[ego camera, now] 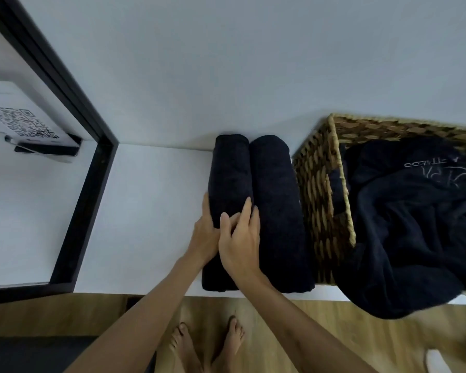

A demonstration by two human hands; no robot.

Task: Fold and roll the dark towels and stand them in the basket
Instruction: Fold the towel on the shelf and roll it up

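two dark rolled towels lie side by side on the white bench, touching each other and reaching from the back edge almost to the front edge. the right dark rolled towel (pixel 277 211) sits just beside the woven brown basket (pixel 318 200), which stands at the right end of the bench. the basket holds a heap of loose dark towels (pixel 404 224) — some of it spills over the front edge of the bench.

both hands are on the left dark rolled towel (pixel 229 184), near its front end. the left hand (pixel 203 232) is partly open, curved round the roll's left side. the right hand (pixel 240 238) lies over the top with its fingers (pixel 246 208) spread, tips down in the gap between the two rolls. it looks like a light hold, not a tight squeeze.

i think the rolling of this towel is done and the hands are tidying it or getting ready to lift it. next it needs a firm grip so it won't unroll — then a tip up onto its end in the basket, where room must be made first.
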